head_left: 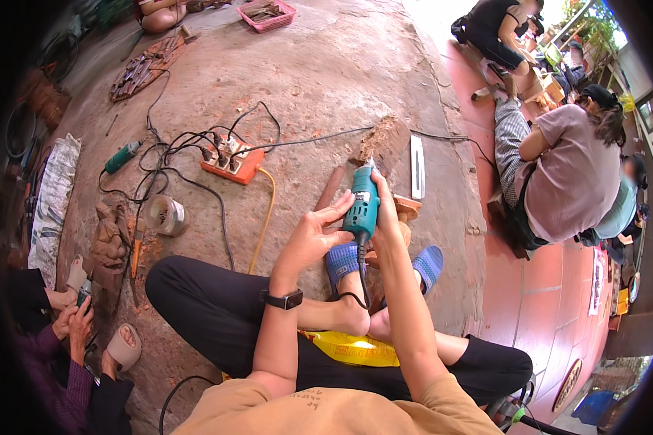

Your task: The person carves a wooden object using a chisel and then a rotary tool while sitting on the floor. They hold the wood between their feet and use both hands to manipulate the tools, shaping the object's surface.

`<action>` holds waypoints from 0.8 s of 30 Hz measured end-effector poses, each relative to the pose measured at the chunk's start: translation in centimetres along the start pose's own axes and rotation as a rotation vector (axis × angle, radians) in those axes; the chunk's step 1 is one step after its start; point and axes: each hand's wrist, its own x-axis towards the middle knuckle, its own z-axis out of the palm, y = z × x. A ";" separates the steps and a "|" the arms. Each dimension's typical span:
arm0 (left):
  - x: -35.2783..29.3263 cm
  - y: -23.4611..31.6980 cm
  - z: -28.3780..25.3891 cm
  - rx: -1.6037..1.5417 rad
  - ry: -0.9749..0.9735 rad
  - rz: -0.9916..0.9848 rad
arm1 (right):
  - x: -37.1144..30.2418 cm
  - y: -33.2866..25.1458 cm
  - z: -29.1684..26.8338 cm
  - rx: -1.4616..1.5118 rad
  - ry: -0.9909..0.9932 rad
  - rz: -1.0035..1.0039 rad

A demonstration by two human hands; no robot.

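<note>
A teal electric rotary tool (360, 206) points away from me, its black cord hanging from the near end. My right hand (386, 206) is closed along its right side, fingers up near the metal tip. From the left, my left hand (319, 232) holds the body between thumb and fingers. Just beyond the tip lies a rough brown wood piece (386, 139); I cannot tell whether the tip touches it. A dark wooden stick (331, 187) lies left of the tool. Right of it are a pale flat bar (417, 167) and a small wooden block (408, 207), partly behind my right arm.
An orange power strip (232, 161) with tangled black cords lies left. Near it are another teal rotary tool (123, 156), a plastic tub (167, 216) and an orange-handled tool (136, 250). A co-worker's hands (74, 319) work at lower left. People sit at right; a pink basket (267, 16) stands far off.
</note>
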 end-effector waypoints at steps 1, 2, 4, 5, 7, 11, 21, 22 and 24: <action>-0.1 -0.4 -0.5 0.011 0.019 0.022 | 0.2 0.3 0.6 -0.004 0.022 -0.009; -0.2 -0.7 -1.0 -0.090 0.050 -0.007 | 0.7 0.7 1.2 -0.020 0.030 -0.025; 0.0 -0.4 -1.7 -0.294 0.100 -0.058 | 1.8 1.2 2.1 -0.049 0.048 -0.069; 0.1 -0.1 -2.2 -0.485 0.209 -0.332 | 2.2 1.5 2.4 -0.110 0.101 -0.099; 0.3 -0.4 -2.6 -0.197 0.250 -0.332 | 4.0 2.9 2.3 -0.240 0.085 -0.155; 0.2 -4.8 -2.7 0.643 0.428 -0.126 | 6.6 7.1 2.9 -0.539 0.174 -0.377; 0.3 -7.4 -2.5 0.883 0.607 -0.405 | 3.5 9.5 4.4 -1.119 0.159 -0.265; 0.6 -7.9 -2.4 0.874 0.616 -0.430 | 3.7 9.6 3.5 -1.092 0.117 -0.265; 1.2 -8.6 -2.5 0.859 0.643 -0.483 | 3.5 9.2 1.8 -1.038 0.023 -0.266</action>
